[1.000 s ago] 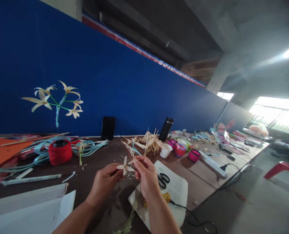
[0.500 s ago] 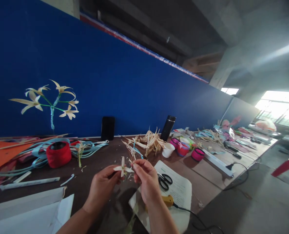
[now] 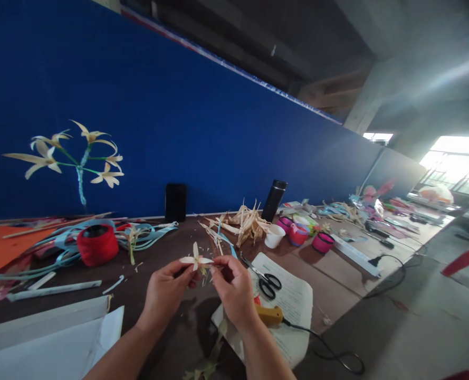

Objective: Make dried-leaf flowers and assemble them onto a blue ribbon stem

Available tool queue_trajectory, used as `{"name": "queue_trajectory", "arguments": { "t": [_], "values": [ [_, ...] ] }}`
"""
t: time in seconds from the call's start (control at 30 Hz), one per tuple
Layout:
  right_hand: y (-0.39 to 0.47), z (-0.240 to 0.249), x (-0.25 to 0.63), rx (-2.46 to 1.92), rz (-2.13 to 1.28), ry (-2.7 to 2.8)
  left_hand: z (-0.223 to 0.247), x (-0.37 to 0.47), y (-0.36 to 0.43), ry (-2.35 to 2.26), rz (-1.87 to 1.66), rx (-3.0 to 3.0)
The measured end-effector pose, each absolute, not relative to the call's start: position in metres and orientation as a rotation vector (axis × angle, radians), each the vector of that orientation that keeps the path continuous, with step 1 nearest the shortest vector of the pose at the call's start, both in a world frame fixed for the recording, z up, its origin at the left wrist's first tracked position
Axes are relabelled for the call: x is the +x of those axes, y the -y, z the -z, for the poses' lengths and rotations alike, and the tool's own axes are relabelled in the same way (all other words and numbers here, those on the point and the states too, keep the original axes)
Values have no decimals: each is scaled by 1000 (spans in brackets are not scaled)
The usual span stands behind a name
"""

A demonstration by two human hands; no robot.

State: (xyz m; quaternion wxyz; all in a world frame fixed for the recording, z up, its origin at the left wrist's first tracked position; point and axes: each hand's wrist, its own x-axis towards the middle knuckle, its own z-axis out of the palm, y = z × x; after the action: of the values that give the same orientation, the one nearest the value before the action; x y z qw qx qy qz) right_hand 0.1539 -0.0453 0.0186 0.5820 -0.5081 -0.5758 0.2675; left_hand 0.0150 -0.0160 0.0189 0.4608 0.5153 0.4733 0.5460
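Observation:
A pale, husk-like artificial flower (image 3: 195,260) with narrow pointed petals is between my hands above the brown table. My left hand (image 3: 166,293) pinches it from beneath at the left, near its base. My right hand (image 3: 234,290) is closed, its thumb and fingertips meeting at the tip of the right-hand petal. Whether a thin strip is also in those fingers is hidden. Small pale scraps lie on the table behind the flower. Past my right hand, black-handled scissors (image 3: 269,285) rest on a printed booklet (image 3: 297,306), beside a yellow-handled corded tool (image 3: 269,315).
Dried husk strips (image 3: 248,224) lie by a white cup (image 3: 274,236) and a black bottle (image 3: 274,200). Left are a red ribbon roll (image 3: 97,245) and blue strips. A phone (image 3: 175,202) leans on the blue partition (image 3: 202,132), near a finished flower spray (image 3: 82,166).
My right hand has come in against the flower's right petal; earlier a thin pale piece showed at its fingertips. More of the scissors shows. The view has shifted slightly.

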Motion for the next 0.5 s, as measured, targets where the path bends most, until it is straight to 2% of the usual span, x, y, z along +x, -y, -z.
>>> {"name": "queue_trajectory", "arguments": {
  "t": [0.5],
  "values": [
    [45,-18,151,-1122,-774,1287,-22,17,17,-1080,-1289,1272]
  ]
}}
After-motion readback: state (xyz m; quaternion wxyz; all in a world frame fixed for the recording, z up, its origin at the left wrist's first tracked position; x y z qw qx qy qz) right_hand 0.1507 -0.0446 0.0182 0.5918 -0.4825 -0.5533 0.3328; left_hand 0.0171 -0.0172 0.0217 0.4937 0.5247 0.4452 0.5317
